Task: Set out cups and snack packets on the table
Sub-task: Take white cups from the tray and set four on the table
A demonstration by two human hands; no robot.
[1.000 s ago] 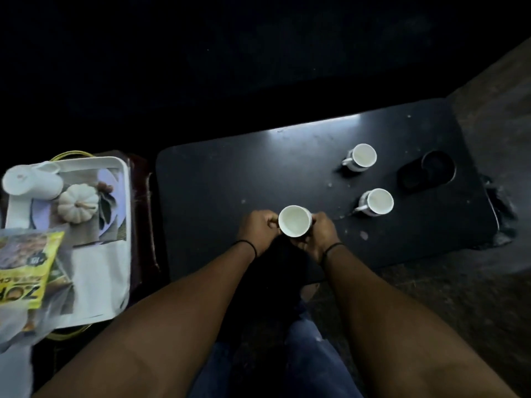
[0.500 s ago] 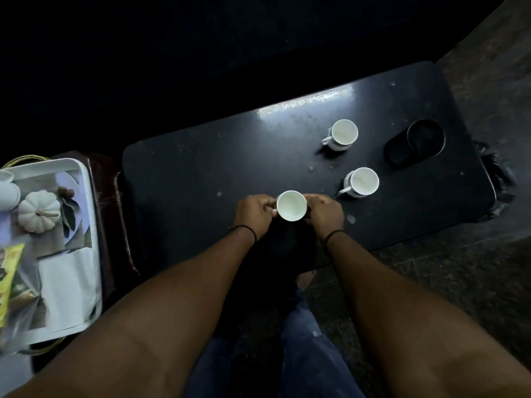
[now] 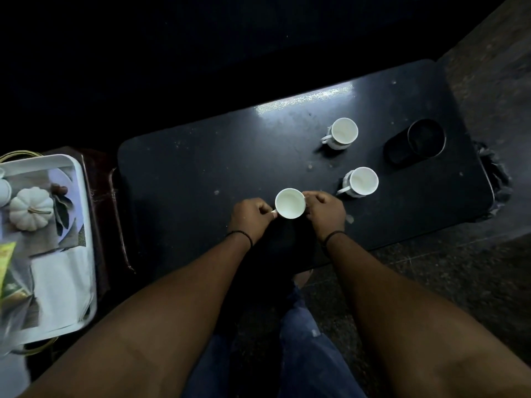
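A white cup (image 3: 290,203) stands near the front edge of the black table (image 3: 201,168). My left hand (image 3: 253,218) pinches its handle on the left side. My right hand (image 3: 326,214) grips its right wall. Two more white cups stand further right: one at the back (image 3: 343,133) and one nearer (image 3: 362,180), both with handles pointing left. A yellow-green snack packet (image 3: 5,271) lies on the white tray (image 3: 83,225) at the far left, cut off by the frame edge.
A black round holder (image 3: 416,143) lies at the table's right end. The tray also carries a small white pumpkin (image 3: 31,208), a white vessel (image 3: 4,192) at the left edge and paper sheets. My knees in jeans (image 3: 301,354) are below the table edge.
The view has shifted right, so the tray slid toward the left edge. Both hands stay on the cup at the same spot on the table.
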